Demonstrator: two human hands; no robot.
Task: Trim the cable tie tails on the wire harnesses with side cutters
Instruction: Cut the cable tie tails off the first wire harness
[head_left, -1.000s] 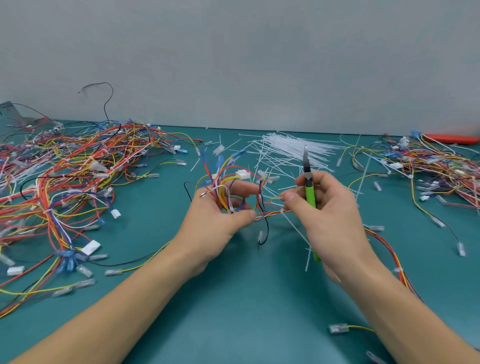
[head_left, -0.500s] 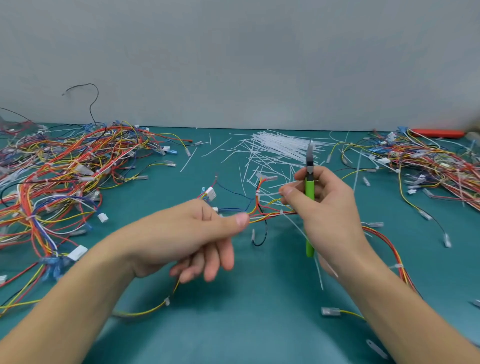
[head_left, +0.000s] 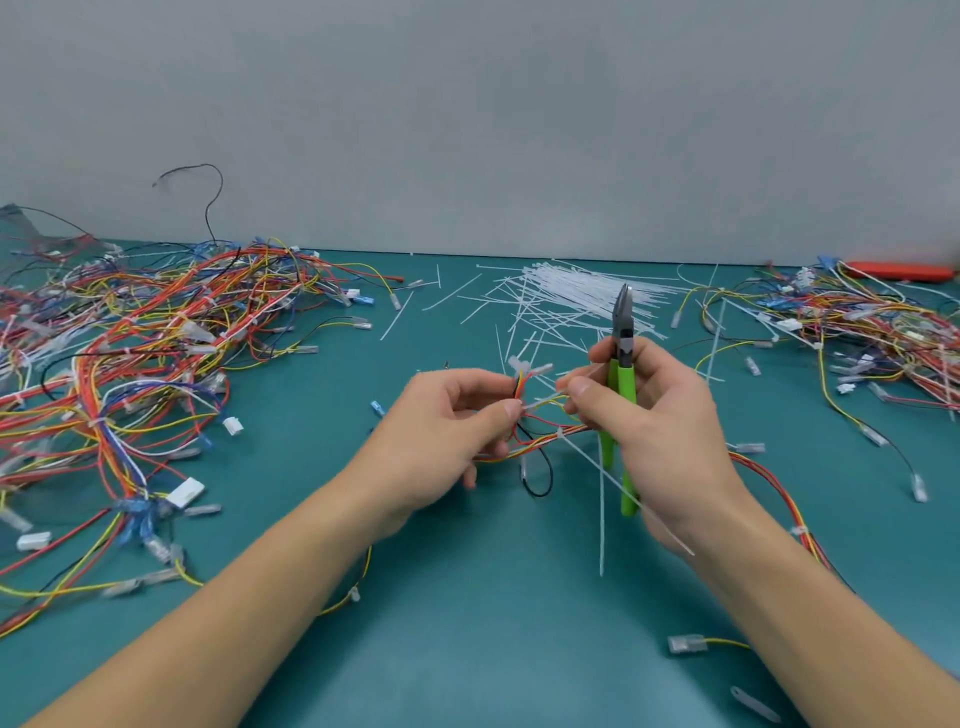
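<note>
I see both forearms reaching in over the green table (head_left: 467, 649). The left hand (head_left: 441, 431) pinches the wire harness (head_left: 540, 441) between thumb and fingers at centre. The right hand (head_left: 654, 415) curls round the green-handled cutters (head_left: 622, 364), tip up, while its thumb and forefinger pinch the same harness. White tie tails (head_left: 602, 499) hang below. I can read no writing.

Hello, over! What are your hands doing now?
Left hand pinches harness. Right hand grips side cutters, tips up. Tie tails uncut. Nothing blocking.
</note>
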